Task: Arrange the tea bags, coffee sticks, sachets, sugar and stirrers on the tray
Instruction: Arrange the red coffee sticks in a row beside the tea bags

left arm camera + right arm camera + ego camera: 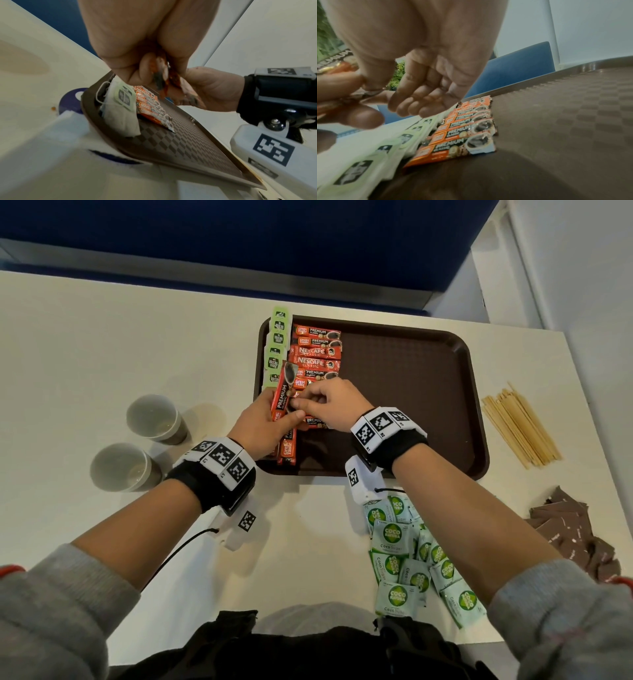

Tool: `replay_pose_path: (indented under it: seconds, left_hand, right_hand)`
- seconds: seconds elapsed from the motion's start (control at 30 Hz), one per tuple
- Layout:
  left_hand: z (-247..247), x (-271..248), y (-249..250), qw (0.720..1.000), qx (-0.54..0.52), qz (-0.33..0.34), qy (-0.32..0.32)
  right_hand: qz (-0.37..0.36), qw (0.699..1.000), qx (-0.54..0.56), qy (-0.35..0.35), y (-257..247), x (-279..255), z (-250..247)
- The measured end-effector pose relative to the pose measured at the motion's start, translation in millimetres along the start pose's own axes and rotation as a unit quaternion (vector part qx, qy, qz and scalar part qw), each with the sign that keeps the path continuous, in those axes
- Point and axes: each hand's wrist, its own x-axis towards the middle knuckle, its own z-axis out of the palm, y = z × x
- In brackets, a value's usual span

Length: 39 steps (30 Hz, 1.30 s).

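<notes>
Fingers (274, 419) of both hands around upright coffee sticks (281, 397) over tray (411, 392)

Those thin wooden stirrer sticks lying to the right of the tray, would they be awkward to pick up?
Probably a little. The thin wooden stirrer sticks lie in a loose, fanned pile on the white table, so grabbing some would likely scatter others. They look stiff, straight and light, and seem unlikely to droop.

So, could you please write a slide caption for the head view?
Left hand holds coffee sticks while right hand pinches one above the brown tray.
</notes>
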Motion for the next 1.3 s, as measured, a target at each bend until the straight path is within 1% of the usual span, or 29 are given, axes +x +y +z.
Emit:
replay_pose_path:
  seconds: [0.13,0.23,0.43,0.5,0.57,0.63,0.7,0.8,0.87,0.97,1.13,1.3]
  left_hand:
    - [-0.3,-5.0,3.6,0.999,0.041,0.015,-0.007]
    - [-1.9,-7.3,3.0,0.999,0.043,0.007,-0.012]
    - [-4.5,-10.2,0.5,0.999,0.000,-0.029,-0.041]
    - [-3.9,-9.6,-0.1,0.999,0.006,-0.034,-0.033]
    - [-3.9,-7.8,-1.5,0.999,0.012,-0.039,-0.013]
    - [-4.0,-4.7,-2.9,0.999,0.024,-0.042,0.006]
    - [-4.9,-1.8,-4.2,0.997,0.071,-0.030,0.025]
    - [-5.2,0.2,-4.1,0.989,0.147,-0.019,0.024]
    - [-4.2,-0.4,-3.9,0.986,0.167,-0.020,0.013]
    - [-2.7,-2.8,-4.5,0.985,0.168,-0.027,0.007]
    - [-8.3,-3.2,-4.8,0.987,0.147,-0.027,0.064]
    - [-13.0,-2.1,-3.7,0.987,0.137,-0.029,0.081]
  right_hand:
    - [0.011,0.998,0.064,-0.017,-1.2,-1.1,0.8]
    - [0.016,0.995,0.098,-0.016,0.7,-2.0,-3.4]
    - [0.052,0.975,0.213,0.036,14.1,-2.3,-13.4]
    - [0.059,0.968,0.237,0.058,19.4,-2.8,-14.6]
    - [0.062,0.971,0.221,0.060,22.9,-5.5,-16.5]
    - [0.064,0.982,0.175,0.040,24.2,-9.4,-19.9]
    - [0.066,0.992,0.109,0.009,24.0,-12.3,-22.3]
    - [0.069,0.997,0.016,-0.039,22.4,-14.5,-21.9]
    - [0.069,0.996,-0.006,-0.062,21.0,-14.6,-20.7]
    - [0.061,0.994,-0.038,-0.087,20.6,-13.7,-18.2]
    - [0.074,0.986,-0.102,-0.109,27.2,-13.3,-15.1]
    - [0.077,0.981,-0.139,-0.111,29.3,-12.6,-5.9]
